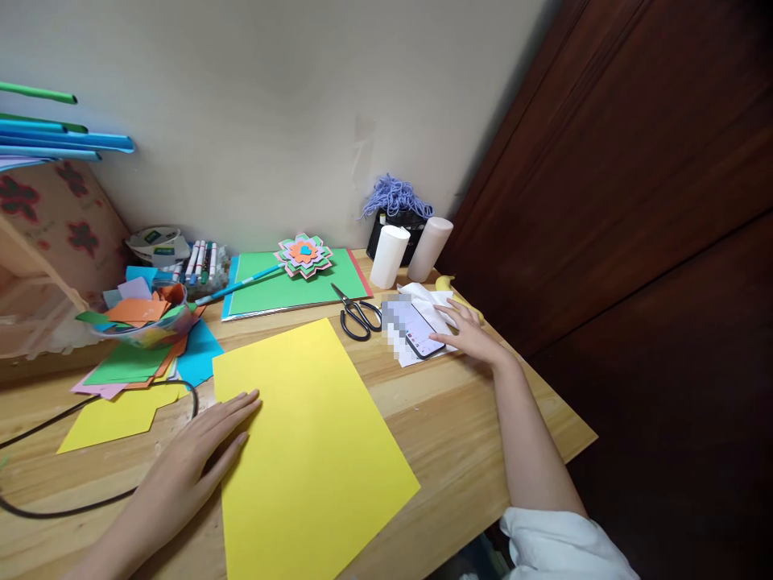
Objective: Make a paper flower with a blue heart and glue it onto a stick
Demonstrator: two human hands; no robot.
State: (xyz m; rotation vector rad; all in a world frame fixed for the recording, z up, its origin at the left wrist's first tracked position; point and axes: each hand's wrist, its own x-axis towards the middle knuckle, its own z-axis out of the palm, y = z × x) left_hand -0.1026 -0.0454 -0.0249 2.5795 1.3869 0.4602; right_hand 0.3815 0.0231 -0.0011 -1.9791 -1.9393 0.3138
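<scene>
A large yellow sheet of paper [307, 451] lies flat on the wooden table. My left hand [208, 439] rests on its left edge, fingers stretched out and holding nothing. Farther right, my right hand [465, 326] is spread over the side of a phone [416, 334] with a lit screen, its thumb at the screen's lower right edge. The phone lies on a crumpled white tissue [426, 294]. Between the yellow sheet and the phone are black-handled scissors [355, 316], their blades pointing away from me.
Behind the sheet, a layered paper flower [303, 256] on a blue stick lies across green paper [259, 298]. A tub of paper scraps [142, 326] and a black cable [72, 511] are at left. White rolls [390, 256] stand at the back; a banana [445, 283] lies by the right edge.
</scene>
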